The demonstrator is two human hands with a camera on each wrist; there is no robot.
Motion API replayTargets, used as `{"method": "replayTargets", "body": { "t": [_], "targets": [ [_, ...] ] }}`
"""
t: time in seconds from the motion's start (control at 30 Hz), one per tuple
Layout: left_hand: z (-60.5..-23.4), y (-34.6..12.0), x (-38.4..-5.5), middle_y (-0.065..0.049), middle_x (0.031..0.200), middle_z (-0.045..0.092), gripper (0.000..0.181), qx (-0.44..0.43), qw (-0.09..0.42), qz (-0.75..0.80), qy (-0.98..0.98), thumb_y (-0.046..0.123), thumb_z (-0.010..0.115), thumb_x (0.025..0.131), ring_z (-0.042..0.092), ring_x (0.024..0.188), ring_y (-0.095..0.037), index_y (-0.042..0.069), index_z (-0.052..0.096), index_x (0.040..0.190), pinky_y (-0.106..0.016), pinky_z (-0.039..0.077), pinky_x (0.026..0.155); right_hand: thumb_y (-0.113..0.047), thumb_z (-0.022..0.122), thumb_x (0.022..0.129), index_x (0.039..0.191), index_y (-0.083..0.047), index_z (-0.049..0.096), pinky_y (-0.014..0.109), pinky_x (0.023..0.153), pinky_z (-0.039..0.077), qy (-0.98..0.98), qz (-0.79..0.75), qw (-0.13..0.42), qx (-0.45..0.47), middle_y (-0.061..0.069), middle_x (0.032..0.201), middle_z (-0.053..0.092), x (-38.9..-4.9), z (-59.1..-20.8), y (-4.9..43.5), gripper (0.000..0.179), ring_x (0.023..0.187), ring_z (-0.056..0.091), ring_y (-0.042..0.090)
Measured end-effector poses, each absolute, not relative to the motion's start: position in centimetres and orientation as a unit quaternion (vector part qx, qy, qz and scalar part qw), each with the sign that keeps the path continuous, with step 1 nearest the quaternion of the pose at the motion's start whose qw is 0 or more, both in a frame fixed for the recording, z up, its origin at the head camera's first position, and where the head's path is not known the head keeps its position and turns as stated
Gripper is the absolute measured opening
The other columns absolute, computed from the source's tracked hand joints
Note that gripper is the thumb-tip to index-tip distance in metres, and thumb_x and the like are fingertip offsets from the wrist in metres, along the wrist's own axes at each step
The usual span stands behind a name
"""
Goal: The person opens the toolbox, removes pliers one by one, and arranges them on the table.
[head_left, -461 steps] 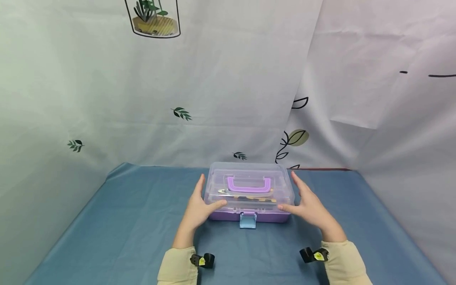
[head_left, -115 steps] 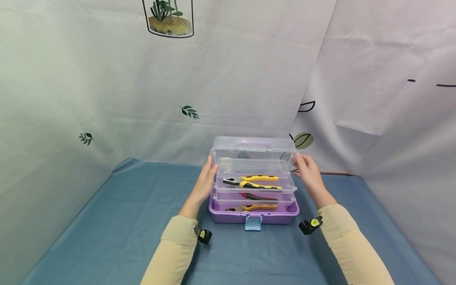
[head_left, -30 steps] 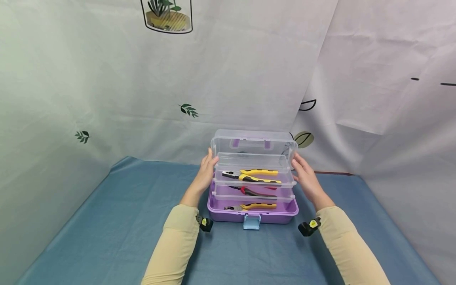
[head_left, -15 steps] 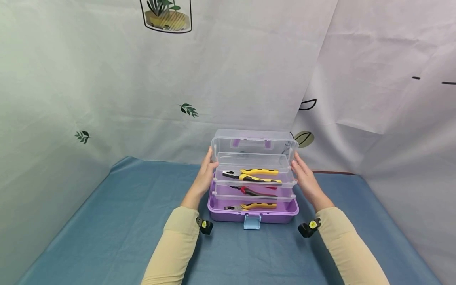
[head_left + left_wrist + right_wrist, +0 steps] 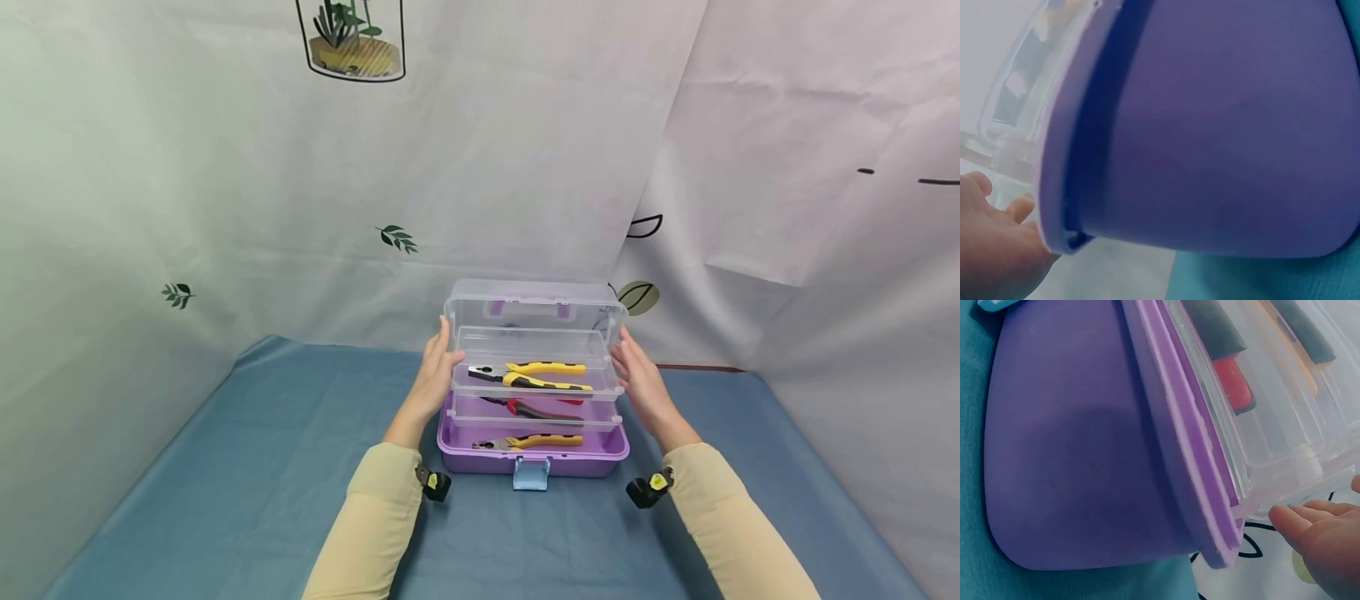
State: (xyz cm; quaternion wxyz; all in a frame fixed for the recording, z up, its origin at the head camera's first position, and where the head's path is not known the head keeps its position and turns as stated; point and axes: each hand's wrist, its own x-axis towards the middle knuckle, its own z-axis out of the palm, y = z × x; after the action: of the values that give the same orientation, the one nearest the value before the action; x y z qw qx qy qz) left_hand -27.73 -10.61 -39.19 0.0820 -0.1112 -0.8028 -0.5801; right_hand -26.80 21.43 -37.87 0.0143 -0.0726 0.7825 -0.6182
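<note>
A toolbox with a purple base stands on the cloth, its clear lid raised and its clear trays fanned out in steps. Yellow-and-black pliers lie in the upper tray, and red-and-black pliers in the lower one. Smaller yellow-handled pliers rest in the base. My left hand is at the left side of the lid and trays, fingers extended, thumb toward the upper tray. On the opposite side, my right hand has its fingers straight beside the lid's lower corner. Neither hand grips anything.
A light blue latch hangs down at the front of the base. Blue cloth covers the table, and a pale printed curtain rises close behind the toolbox. Each wrist wears a small black camera.
The lid, down at first with its handle on top, has swung up and back, and the trays have spread, exposing the pliers. My right hand has let go of the lid's edge.
</note>
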Motion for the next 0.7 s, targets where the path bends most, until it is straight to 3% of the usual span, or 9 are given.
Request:
{"method": "replayTargets", "body": {
  "t": [0.37,0.7],
  "targets": [
    [-39.6,-10.9,-26.1,-0.018,0.156,0.011,0.071,-0.116,0.077,-0.569,-0.811,0.029,0.037,0.092,0.014,0.144,-0.037,0.017,0.002,0.153,-0.058,0.014,0.116,-0.048,0.017,0.102,0.153,-0.02,-0.004,0.058,0.115,0.02,0.811,-0.579,-0.007,-0.081,0.026,0.155,0.014,-25.6,-38.1,21.9,0.062,0.143,0.017,0.04],
    [-39.6,-11.3,-26.5,-0.02,0.156,0.011,0.065,-0.118,0.082,-0.568,-0.81,0.025,0.033,0.095,0.014,0.143,-0.039,0.016,0.005,0.153,-0.06,0.011,0.116,-0.051,0.016,0.101,0.152,-0.021,-0.006,0.06,0.114,0.018,0.822,-0.562,0.0,-0.09,0.027,0.155,0.012,-26.1,-38.3,21.9,0.064,0.143,0.015,0.041]
  ]
}}
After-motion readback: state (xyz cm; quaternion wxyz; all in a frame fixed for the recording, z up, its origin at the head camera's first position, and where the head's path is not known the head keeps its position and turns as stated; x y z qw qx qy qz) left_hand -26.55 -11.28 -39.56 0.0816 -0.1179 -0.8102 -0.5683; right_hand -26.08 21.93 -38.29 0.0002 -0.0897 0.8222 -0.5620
